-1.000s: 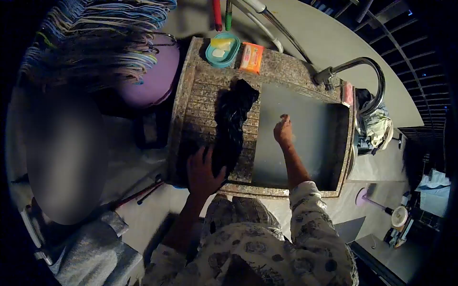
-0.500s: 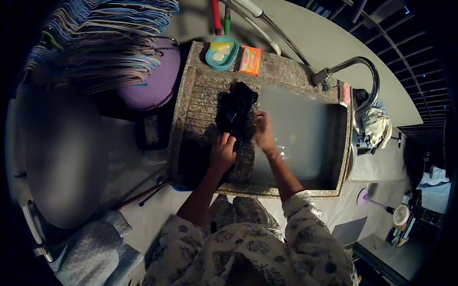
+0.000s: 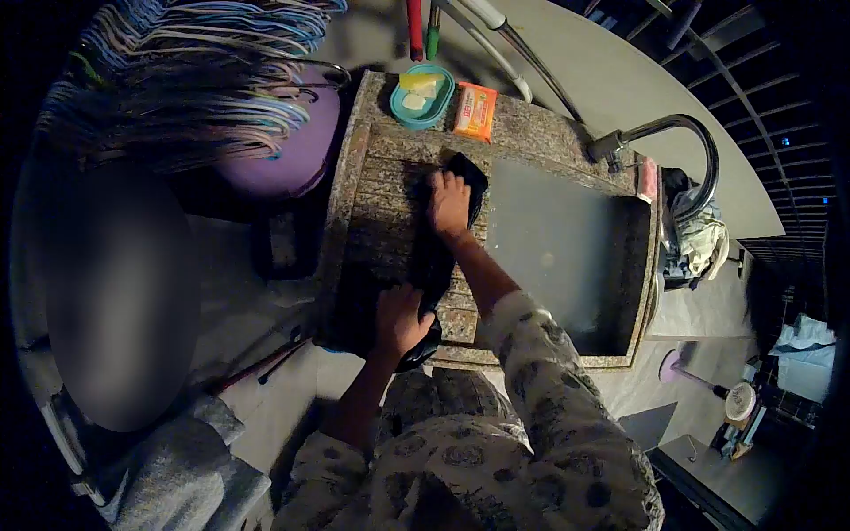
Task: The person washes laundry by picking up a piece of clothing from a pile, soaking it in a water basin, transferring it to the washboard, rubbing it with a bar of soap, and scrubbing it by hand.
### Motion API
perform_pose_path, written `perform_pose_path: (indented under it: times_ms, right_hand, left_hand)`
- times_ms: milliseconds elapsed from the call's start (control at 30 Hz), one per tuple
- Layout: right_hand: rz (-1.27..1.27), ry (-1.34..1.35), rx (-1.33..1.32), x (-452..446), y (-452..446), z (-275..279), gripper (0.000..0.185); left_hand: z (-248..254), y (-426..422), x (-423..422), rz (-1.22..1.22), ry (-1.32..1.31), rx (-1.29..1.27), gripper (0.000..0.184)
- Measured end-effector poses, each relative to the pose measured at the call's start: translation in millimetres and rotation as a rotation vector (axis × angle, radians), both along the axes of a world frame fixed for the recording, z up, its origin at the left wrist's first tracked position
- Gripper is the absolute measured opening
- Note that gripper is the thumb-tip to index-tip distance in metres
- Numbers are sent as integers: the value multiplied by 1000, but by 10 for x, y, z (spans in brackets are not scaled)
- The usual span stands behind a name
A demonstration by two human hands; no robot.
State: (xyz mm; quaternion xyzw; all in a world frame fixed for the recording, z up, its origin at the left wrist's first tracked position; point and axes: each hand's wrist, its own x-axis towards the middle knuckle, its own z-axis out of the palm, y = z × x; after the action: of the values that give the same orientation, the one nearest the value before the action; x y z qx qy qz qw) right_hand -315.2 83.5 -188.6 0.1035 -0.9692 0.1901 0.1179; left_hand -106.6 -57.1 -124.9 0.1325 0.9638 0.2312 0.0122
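A wet-looking black cloth (image 3: 436, 265) lies stretched along the ribbed stone washboard (image 3: 390, 168), its near end bunched by the front edge. My right hand (image 3: 450, 205) is closed on the upper end of the cloth, fingers bent over it. Lower down and to the left, my left hand (image 3: 404, 320) grips the near part, with the thumb out to the side. Its fingertips are partly lost against the dark cloth. To the right of the washboard, the sink basin (image 3: 651, 265) holds cloudy grey water.
A teal soap dish (image 3: 397, 104) with soap pieces and an orange packet (image 3: 475, 111) stand on the back ledge. The chrome faucet (image 3: 699, 128) arches over the basin's right corner. Many hangers (image 3: 204, 62) and a purple basin (image 3: 305, 150) are at left; clothes (image 3: 704, 239) lie at right.
My right hand has moved from the basin's edge onto the upper end of the cloth. My left hand has come nearer to me, and the bunched cloth is now drawn out lengthwise.
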Motion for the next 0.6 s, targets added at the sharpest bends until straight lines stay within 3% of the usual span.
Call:
perform_pose_path:
  times_ms: [33, 67, 100, 133, 233, 300, 367, 400, 533, 567, 600]
  right_hand:
    - [57, -9, 4, 157, -49, 108, 27]
    - [161, 186, -123, 433, -84, -5, 27]
    - [297, 250, -249, 732, -107, -348, 25]
    - [554, -222, -315, 1010, -47, -421, 23]
    - [418, -368, -39, 968, 59, 243, 35]
    - [347, -80, 61, 606, 24, 186, 28]
    - [138, -108, -151, 157, -55, -39, 34]
    - [66, -106, -122, 10, -127, -63, 35]
    - [42, -272, -145, 124, -233, 107, 34]
    - [-180, -180, -624, 362, -398, -228, 31]
    - [52, -291, -538, 708, -333, -498, 31]
  left_hand:
    - [-6, -11, -12, 1, -9, -14, 41]
    - [-31, -7, -14, 2, -15, -23, 42]
    - [-50, 7, -22, 4, -25, -32, 43]
    - [33, 30, -51, 11, -177, -69, 45]
    - [-44, 11, 22, 10, -37, -31, 46]
    - [-62, -3, 1, -27, -142, -58, 47]
    - [-78, 12, -44, -12, -127, -62, 47]
    - [-79, 20, -35, 10, -67, -51, 47]
    - [-178, 49, 74, 81, 173, -51, 47]
    - [-127, 59, 15, 70, 59, -36, 48]
    - [-37, 46, -37, 57, -60, -21, 48]
